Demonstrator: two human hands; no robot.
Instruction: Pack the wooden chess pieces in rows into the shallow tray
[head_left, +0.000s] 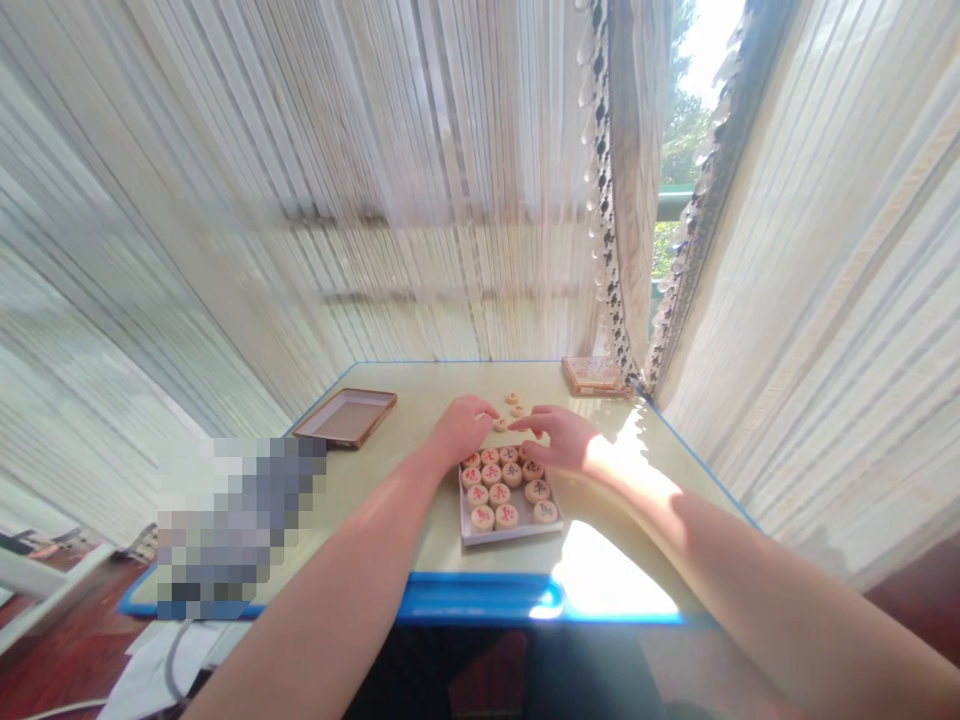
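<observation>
A shallow white tray lies on the table in front of me, filled with several round wooden chess discs marked in red. My left hand hovers just behind the tray, fingers curled and pinching a loose disc. My right hand rests over the tray's far right corner, index finger stretched toward the same spot, fingertips pressed near another disc. Two more loose discs lie on the table just beyond both hands.
The pale table has a blue rim. An empty brown box lid sits at the far left, a patterned box at the far right corner. Striped curtains enclose the table on all sides. A blurred patch covers the near left.
</observation>
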